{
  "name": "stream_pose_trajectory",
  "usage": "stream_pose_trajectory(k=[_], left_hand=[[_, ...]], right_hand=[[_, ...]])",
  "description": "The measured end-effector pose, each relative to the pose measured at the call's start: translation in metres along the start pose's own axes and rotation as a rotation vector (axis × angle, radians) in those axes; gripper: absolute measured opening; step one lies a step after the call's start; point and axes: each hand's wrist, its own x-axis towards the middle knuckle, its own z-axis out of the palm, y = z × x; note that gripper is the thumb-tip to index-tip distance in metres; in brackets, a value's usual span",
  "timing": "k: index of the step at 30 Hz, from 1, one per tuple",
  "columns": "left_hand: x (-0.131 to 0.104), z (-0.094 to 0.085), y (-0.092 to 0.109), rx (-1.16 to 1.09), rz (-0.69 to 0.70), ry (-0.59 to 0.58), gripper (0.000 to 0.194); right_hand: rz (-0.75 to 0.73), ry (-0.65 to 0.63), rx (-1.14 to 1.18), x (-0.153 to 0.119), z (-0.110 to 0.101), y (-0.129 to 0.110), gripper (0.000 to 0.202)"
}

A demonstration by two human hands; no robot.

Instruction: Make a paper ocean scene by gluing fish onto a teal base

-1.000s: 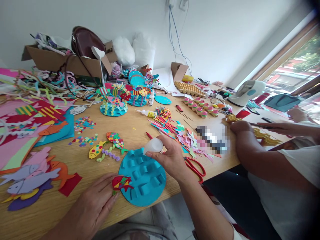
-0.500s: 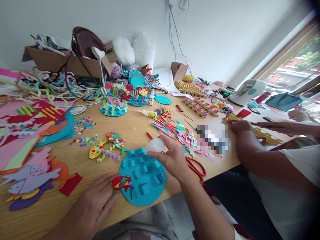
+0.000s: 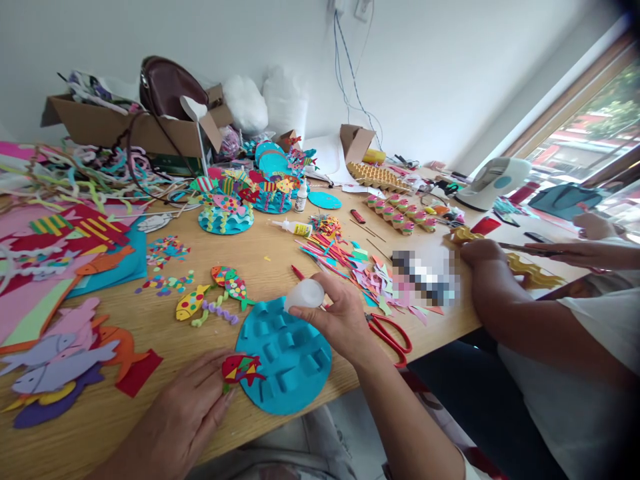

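Observation:
My left hand [image 3: 187, 403] pinches a small red fish cutout [image 3: 241, 368] with coloured patches, at the left edge of a round blue base [image 3: 280, 399]. Rows of raised blue loops cover the base. My right hand [image 3: 345, 320] grips a translucent white squeeze bottle [image 3: 306, 293] over the far side of the base; its bottom faces me and its tip is hidden. Just beyond my left hand lie a yellow spotted fish [image 3: 193, 303], a multicoloured fish [image 3: 231, 283] and curly purple and green stems [image 3: 220, 311].
Red-handled scissors [image 3: 393, 339] lie right of my right hand, near paper scraps [image 3: 383, 283]. Plain fish cutouts [image 3: 65, 363] pile up at left. Finished fish pieces [image 3: 226, 217] and a glue bottle [image 3: 293, 228] stand farther back. A co-worker's arms [image 3: 520, 280] work at right.
Both hands keep their holds and hardly move. The view has shifted very slightly, so most things sit a little farther left.

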Motion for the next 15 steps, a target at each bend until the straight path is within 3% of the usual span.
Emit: stream_pose_trajectory(k=[15], left_hand=[[0.0061, -0.0011, 0.0047, 0.066, 0.012, 0.04, 0.03]], right_hand=[[0.017, -0.007, -0.023, -0.0002, 0.0004, 0.003, 0.03]])
